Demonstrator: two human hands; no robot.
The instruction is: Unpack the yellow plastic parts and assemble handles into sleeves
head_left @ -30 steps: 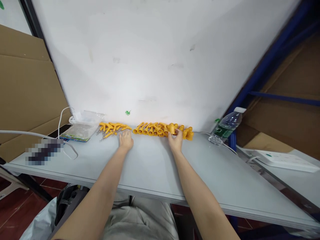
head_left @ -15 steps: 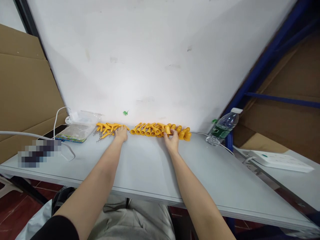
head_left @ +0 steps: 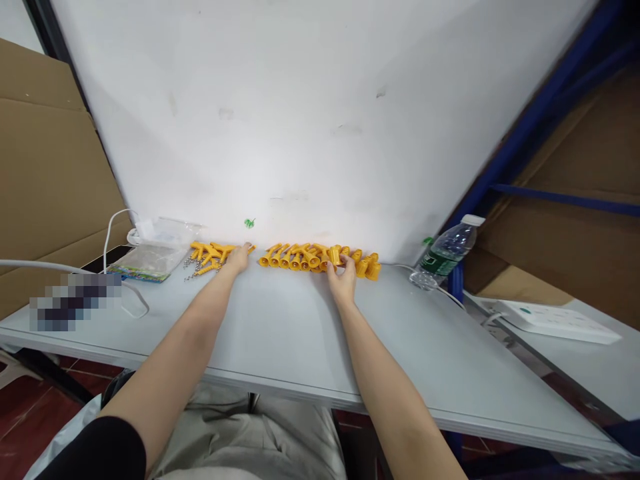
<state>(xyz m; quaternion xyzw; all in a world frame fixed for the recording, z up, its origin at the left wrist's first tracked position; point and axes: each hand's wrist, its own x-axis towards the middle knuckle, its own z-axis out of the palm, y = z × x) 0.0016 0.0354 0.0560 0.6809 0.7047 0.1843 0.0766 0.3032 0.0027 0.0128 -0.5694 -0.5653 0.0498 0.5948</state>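
Observation:
A row of yellow plastic pieces (head_left: 295,257) lies along the far edge of the grey table (head_left: 300,333), against a white board. A smaller pile of yellow pieces with metal chains (head_left: 207,257) lies to the left. My left hand (head_left: 237,259) reaches to the right end of that pile, fingers touching a piece. My right hand (head_left: 343,280) pinches one yellow piece (head_left: 334,256) in the row's right part.
A clear plastic bag (head_left: 150,257) and white cables (head_left: 113,233) lie at the far left. A water bottle (head_left: 443,253) stands at the right. A white power strip (head_left: 550,320) lies on the neighbouring table. Cardboard leans at both sides.
My left hand has slid forward and left, from the bare table to the chained pile. My right hand stays at the row, holding the same yellow piece.

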